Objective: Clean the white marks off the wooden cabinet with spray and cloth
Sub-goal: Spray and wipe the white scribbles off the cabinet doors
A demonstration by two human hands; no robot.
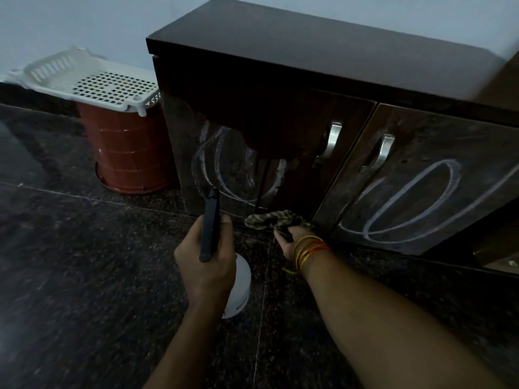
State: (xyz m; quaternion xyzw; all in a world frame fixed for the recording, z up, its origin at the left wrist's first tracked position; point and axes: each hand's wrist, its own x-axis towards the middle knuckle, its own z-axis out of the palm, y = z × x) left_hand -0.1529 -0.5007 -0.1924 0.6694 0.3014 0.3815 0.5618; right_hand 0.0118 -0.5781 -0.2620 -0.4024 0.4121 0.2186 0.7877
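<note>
Cabinet (280, 113) marks (224, 164) ahead of fingers | left hand (206, 256) wraps spray bottle (210, 223), nozzle aimed | right hand (292, 237) apparently pinches cloth (276, 219), ready for 1 wipe

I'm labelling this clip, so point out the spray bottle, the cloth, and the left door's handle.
spray bottle (238, 287): head view, on its white body below the left hand.
cloth (269, 219): head view, on the bunched patterned fabric by the right hand.
left door handle (332, 141): head view, on the metal bar's middle.

The left hand (206, 259) grips a spray bottle (222, 265) aimed at the cabinet's (280, 80) chalk-marked left door (238, 164), while the right hand (289, 238) clutches a cloth (269, 219) at its bottom edge.
</note>
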